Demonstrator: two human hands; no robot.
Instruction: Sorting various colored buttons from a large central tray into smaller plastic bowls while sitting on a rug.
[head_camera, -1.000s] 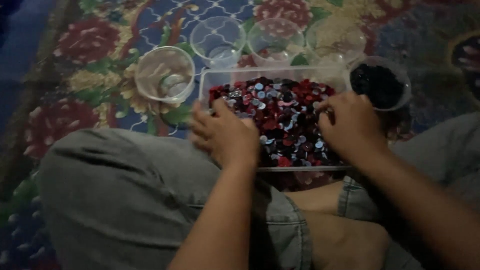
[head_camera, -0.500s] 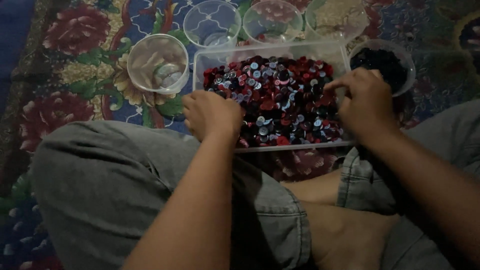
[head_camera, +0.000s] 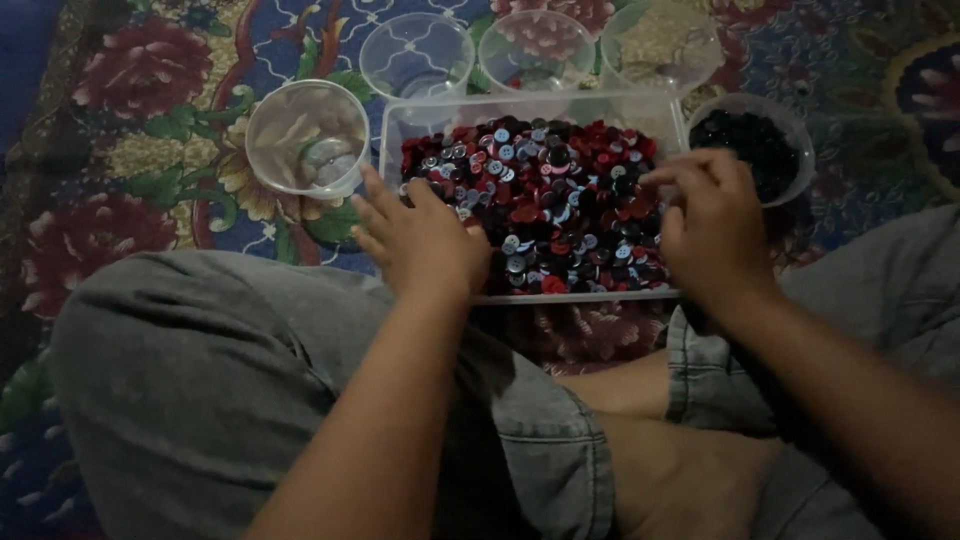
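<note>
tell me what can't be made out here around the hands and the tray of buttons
Head view only:
- Right hand: fingertips curl down, so whether its grip holds a button is hidden.
- Left hand: palm faces down, covering the tray corner beneath.
- Dark cup: contents too dim to identify.
- Clear cup: pale contents blurred.
- Far cups: cut by top edge.

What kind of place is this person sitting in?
Probably the floor of a home. The person sits cross-legged on a flowered carpet, with a clear tray of buttons and clear plastic cups set out on it. The light is dim.
</note>
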